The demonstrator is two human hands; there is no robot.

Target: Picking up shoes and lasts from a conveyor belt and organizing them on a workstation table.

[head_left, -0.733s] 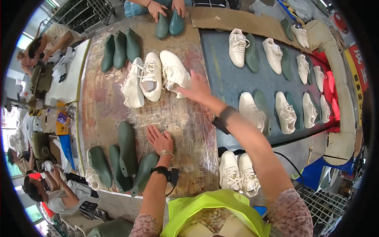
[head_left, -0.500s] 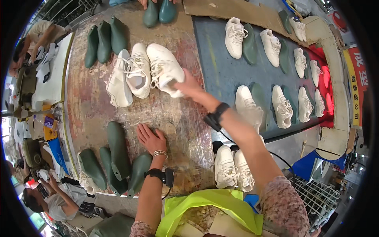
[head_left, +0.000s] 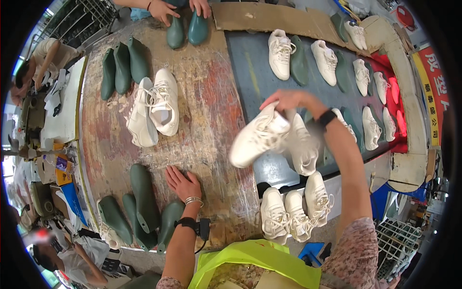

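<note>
My right hand (head_left: 288,100) grips a white sneaker (head_left: 257,137) by its heel end, toe slanting down to the left. This sneaker hangs over the near-left edge of the grey belt, partly in front of another white sneaker (head_left: 303,147). My left hand (head_left: 184,184) lies flat on the worn tabletop with fingers spread, holding nothing. Close to it is a group of dark green shoe lasts (head_left: 144,197). Two white sneakers, one on its side (head_left: 142,115) and one upright (head_left: 164,103), lie together farther up the table.
Rows of white sneakers (head_left: 324,62) and green lasts (head_left: 298,60) stand on the belt (head_left: 245,72). Several sneakers (head_left: 275,214) sit along its near side. Three lasts (head_left: 122,70) lie at the far left. Across the table, another person's hands (head_left: 163,10) touch two lasts (head_left: 197,29).
My right hand has lifted the rightmost of three sneakers off the table and carried it right, to the belt's edge. My left hand stays flat in place.
</note>
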